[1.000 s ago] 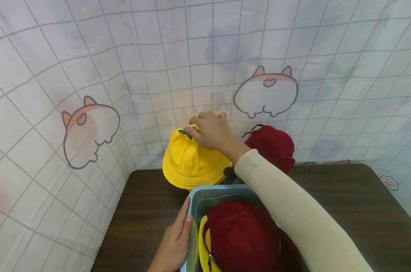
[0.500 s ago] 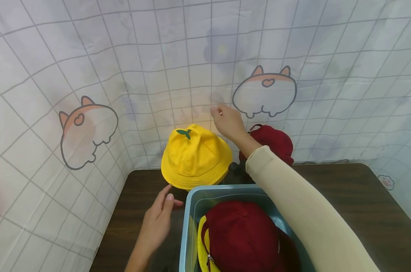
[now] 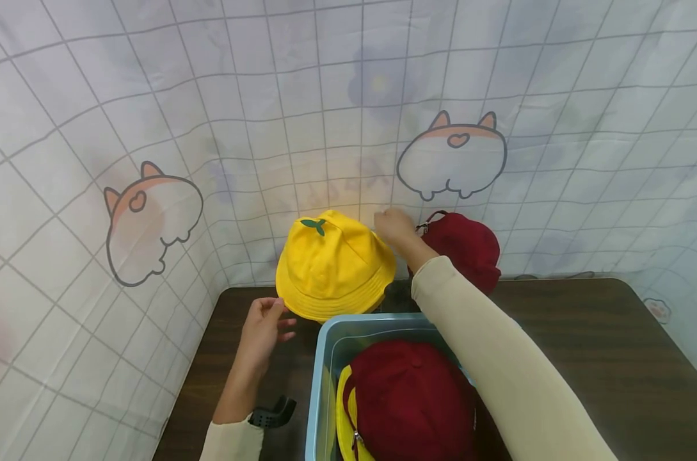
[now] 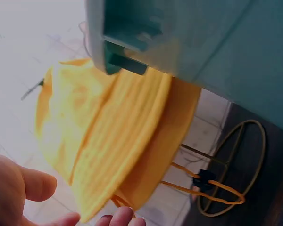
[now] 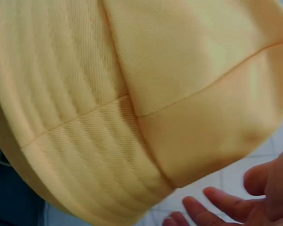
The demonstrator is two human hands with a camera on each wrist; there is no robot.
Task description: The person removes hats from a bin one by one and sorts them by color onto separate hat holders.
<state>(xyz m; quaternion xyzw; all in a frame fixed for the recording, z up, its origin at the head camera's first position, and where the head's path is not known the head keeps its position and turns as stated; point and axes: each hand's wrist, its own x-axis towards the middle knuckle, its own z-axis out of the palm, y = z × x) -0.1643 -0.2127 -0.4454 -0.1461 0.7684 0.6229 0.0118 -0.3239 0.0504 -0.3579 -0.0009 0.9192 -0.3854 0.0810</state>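
Observation:
A yellow bucket hat (image 3: 331,269) with a green sprout on top sits on a wire stand (image 4: 262,155) at the back of the table. Beside the brim's left edge is my left hand (image 3: 262,330), thumb and fingers spread around the rim. The left wrist view shows the hat's orange chin cord (image 4: 226,200) hanging with a black stopper. My right hand (image 3: 395,229) is at the hat's right side, partly behind it. In the right wrist view, its loosely bent fingers (image 5: 198,209) lie close to the crown and grip nothing.
In front stands a blue plastic bin (image 3: 319,384) holding a maroon cap (image 3: 414,397) and something yellow under it. Another maroon cap (image 3: 463,246) sits behind my right forearm. A patterned cloth (image 3: 256,128) hangs around the dark wooden table (image 3: 578,346).
My left hand has let go of the bin's rim and moved up to the hat's left brim. From the top of the hat, my right hand has moved to its right side.

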